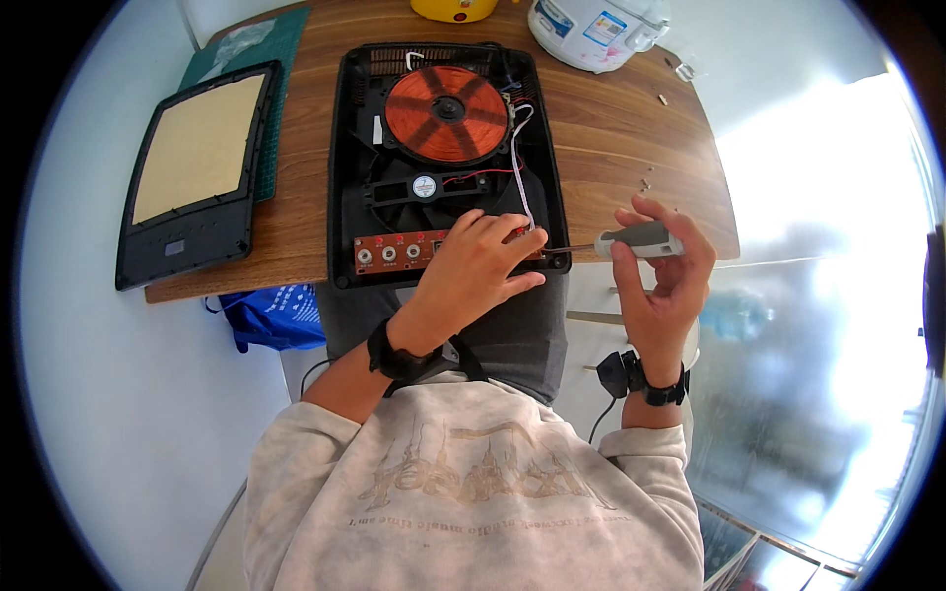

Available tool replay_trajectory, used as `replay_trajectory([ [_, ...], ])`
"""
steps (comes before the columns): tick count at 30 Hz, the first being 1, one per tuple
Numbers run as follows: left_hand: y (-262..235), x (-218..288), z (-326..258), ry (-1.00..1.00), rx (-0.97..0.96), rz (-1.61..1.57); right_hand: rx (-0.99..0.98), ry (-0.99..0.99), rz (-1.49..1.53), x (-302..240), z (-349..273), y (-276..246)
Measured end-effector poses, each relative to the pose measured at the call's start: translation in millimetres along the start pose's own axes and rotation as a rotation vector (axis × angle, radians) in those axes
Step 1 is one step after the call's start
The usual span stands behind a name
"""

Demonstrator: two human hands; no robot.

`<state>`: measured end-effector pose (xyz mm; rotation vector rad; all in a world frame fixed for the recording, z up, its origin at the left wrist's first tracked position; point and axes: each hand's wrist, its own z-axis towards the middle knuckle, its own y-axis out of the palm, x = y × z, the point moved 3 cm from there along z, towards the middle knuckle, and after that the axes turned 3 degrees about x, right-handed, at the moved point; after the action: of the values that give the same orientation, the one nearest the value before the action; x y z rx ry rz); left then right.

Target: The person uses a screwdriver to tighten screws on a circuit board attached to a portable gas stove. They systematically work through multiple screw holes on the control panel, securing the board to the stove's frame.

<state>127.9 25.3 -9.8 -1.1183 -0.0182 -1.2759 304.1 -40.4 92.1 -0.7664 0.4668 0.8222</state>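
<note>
The black base of an induction cooker (564,197), its cover off, lies in front of me at the table's near edge. Inside it are a round copper coil (434,143) and a reddish-brown button circuit board (376,243) along the near side. My left hand (478,258) rests over the board's right part with fingers stretched and thumb apart, hiding some of it. My right hand (668,286) is closed around the grey-and-white handle of a screwdriver (639,239). The screwdriver lies nearly level, its thin shaft pointing left to the board's right end, close to my left fingertips.
The cooker's black top cover (187,231) lies left, partly on a green cutting mat (286,59). A white rice cooker (596,34) and a yellow appliance (453,8) stand behind. Small loose parts (645,184) lie right. A blue bag (271,317) is below the table's left edge.
</note>
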Motion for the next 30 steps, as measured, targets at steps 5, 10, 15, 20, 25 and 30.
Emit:
replay_trajectory([
  [5,3,-2,-1,0.018,0.016,0.012,0.038,0.017,0.024,-4,1,-3],
  [10,2,0,1,0.021,0.007,0.064,0.097,-0.152,-0.198,-14,12,-11],
  [15,4,2,2,0.014,0.001,0.103,0.085,-0.059,-0.188,-13,10,-8],
  [20,3,2,3,0.014,-0.012,0.089,0.189,0.067,0.009,-18,12,3],
  [25,2,0,3,-0.006,-0.018,0.041,0.13,0.003,-0.106,-16,15,-1],
  [30,1,0,3,-0.013,-0.029,0.046,0.057,-0.146,-0.28,-19,21,-8],
])
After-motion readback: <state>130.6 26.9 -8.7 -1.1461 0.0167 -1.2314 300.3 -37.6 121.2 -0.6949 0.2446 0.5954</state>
